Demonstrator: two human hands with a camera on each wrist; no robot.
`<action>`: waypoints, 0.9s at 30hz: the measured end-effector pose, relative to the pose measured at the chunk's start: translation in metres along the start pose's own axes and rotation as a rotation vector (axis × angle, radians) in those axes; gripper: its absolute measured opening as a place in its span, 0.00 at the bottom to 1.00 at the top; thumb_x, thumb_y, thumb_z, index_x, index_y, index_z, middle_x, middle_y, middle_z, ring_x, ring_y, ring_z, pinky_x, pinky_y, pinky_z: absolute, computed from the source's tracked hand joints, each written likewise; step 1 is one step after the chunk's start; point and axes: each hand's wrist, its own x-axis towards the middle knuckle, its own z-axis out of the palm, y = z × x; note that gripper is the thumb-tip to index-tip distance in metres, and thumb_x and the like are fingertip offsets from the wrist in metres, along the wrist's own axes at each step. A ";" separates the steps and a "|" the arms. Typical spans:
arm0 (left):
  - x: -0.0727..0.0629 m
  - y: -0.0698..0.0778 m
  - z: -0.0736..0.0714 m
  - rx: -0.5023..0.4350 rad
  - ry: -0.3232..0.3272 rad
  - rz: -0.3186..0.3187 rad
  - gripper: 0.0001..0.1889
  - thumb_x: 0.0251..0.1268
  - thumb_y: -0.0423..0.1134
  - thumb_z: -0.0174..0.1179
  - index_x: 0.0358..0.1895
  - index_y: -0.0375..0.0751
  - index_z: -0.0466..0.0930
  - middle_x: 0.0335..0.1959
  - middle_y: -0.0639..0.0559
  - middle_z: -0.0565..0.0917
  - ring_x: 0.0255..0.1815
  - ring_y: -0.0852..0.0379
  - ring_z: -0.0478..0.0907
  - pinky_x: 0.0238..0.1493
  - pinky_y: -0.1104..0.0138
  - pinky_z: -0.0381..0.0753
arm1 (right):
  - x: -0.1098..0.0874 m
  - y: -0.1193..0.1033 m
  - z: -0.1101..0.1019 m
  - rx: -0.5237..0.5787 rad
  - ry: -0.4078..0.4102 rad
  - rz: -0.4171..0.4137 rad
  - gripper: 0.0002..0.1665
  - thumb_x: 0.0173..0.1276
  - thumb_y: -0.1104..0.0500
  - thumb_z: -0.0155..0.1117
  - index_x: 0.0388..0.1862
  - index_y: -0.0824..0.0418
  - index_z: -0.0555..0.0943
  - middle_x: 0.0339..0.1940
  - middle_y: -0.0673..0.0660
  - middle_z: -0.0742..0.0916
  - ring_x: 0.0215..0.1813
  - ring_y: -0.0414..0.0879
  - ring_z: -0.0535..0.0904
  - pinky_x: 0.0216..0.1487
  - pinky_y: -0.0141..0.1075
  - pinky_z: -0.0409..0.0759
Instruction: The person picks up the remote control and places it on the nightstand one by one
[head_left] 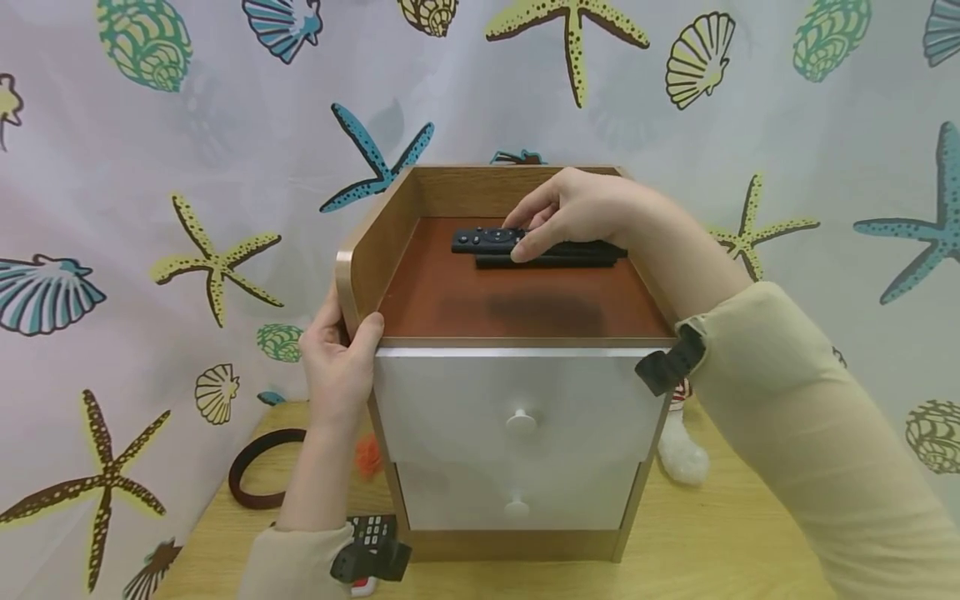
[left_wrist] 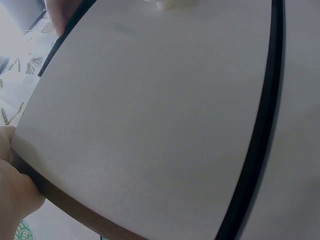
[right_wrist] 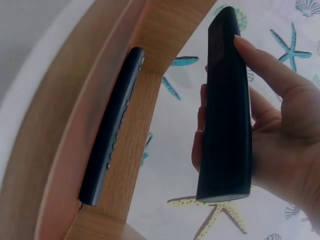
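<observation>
My right hand (head_left: 592, 208) holds a black remote control (head_left: 474, 242) above the brown top of a small white-fronted cabinet (head_left: 450, 400). The right wrist view shows this remote (right_wrist: 225, 115) clasped between thumb and fingers, its back toward the camera. A second black remote control (head_left: 543, 262) lies on the cabinet top beneath it, apart from the held one. My left hand (head_left: 336, 367) grips the cabinet's left front corner, thumb at the front and fingers round the outer side. In the left wrist view, part of that hand (left_wrist: 17, 195) shows against the panel's edge.
Wooden walls (head_left: 375, 242) rim the cabinet top at the sides and back. Two drawers have white knobs (head_left: 521, 422). On the table (head_left: 712, 533) are a dark ring (head_left: 243, 483), an orange fluffy thing (head_left: 368, 456), another remote (head_left: 375, 527) and a white fluffy item (head_left: 682, 454). A patterned curtain hangs behind.
</observation>
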 end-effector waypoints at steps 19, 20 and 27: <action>0.000 -0.001 -0.002 0.013 -0.003 -0.015 0.29 0.63 0.25 0.50 0.66 0.54 0.68 0.62 0.53 0.75 0.63 0.56 0.71 0.66 0.59 0.68 | 0.035 0.004 -0.012 -0.101 -0.119 0.187 0.30 0.62 0.53 0.65 0.64 0.54 0.73 0.74 0.54 0.63 0.76 0.53 0.52 0.73 0.49 0.55; 0.000 -0.001 -0.002 0.014 0.001 -0.015 0.29 0.63 0.25 0.50 0.66 0.54 0.68 0.62 0.53 0.75 0.62 0.56 0.72 0.66 0.58 0.69 | 0.036 0.004 -0.012 -0.108 -0.123 0.189 0.30 0.62 0.54 0.65 0.64 0.54 0.73 0.74 0.54 0.63 0.76 0.53 0.52 0.73 0.48 0.55; 0.000 0.000 -0.001 0.022 0.004 -0.017 0.29 0.63 0.26 0.51 0.66 0.54 0.68 0.62 0.53 0.75 0.63 0.56 0.72 0.66 0.58 0.68 | 0.041 0.002 -0.010 -0.232 -0.193 0.180 0.29 0.63 0.53 0.64 0.64 0.54 0.73 0.73 0.54 0.65 0.74 0.54 0.57 0.71 0.49 0.59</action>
